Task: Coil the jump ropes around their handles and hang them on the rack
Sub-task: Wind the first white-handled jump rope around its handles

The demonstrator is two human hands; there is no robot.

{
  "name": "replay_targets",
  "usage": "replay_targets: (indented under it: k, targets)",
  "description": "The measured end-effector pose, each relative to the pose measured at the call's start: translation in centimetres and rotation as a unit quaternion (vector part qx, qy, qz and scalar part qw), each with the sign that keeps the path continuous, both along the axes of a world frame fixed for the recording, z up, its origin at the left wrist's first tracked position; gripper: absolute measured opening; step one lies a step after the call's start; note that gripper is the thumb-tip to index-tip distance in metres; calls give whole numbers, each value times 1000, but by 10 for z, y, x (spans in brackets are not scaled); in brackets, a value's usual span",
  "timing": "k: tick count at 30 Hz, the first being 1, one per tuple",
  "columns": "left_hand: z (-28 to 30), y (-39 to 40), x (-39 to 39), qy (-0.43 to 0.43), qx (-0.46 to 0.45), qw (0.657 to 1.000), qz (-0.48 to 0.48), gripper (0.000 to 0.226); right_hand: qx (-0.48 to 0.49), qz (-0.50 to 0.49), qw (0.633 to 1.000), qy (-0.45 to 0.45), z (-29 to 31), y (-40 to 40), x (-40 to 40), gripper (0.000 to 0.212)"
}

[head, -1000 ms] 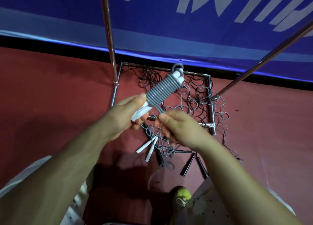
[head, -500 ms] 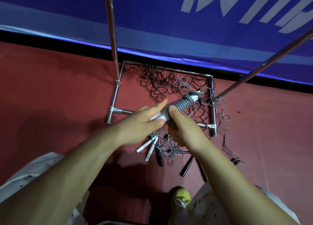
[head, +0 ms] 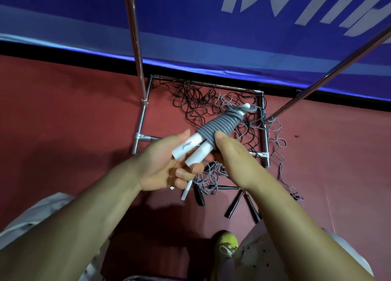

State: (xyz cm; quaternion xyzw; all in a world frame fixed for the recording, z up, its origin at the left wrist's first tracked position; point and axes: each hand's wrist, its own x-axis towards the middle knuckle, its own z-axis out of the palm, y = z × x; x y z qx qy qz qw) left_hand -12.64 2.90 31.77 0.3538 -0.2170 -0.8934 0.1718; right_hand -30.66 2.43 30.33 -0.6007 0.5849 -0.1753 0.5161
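While the left hand (head: 160,166) is gripping the two white plastic handles (head: 191,151) of the grey coiled jump rope (head: 220,125), the bundle's long axis is slanting up and away towards the chrome rack upright (head: 133,37); the right hand (head: 232,153) is pinching the coil's near end, its fingers hiding behind the bundle

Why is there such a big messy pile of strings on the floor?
Those are jump ropes, black and grey, dumped in a tangle on the red floor inside the rack's base frame, with handles sticking out. Only the grey rope in the left hand and right hand is neatly coiled.
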Motion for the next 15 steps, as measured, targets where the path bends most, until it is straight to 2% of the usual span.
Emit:
replay_targets:
  k: [5,8,11,15]
  targets:
    - [0,0,-2,-108,-95,989,45,49,49,48,996,59,8,1,-8,90]
    - [-1,0,-2,-116,-103,985,75,48,41,21,997,64,11,-1,-3,87]
    - [1,-3,0,-64,-65,990,111,46,47,-69,996,-26,6,-5,5,81]
    - [5,-8,1,3,-11,986,169,48,95,-110,973,-180,7,-4,10,41]
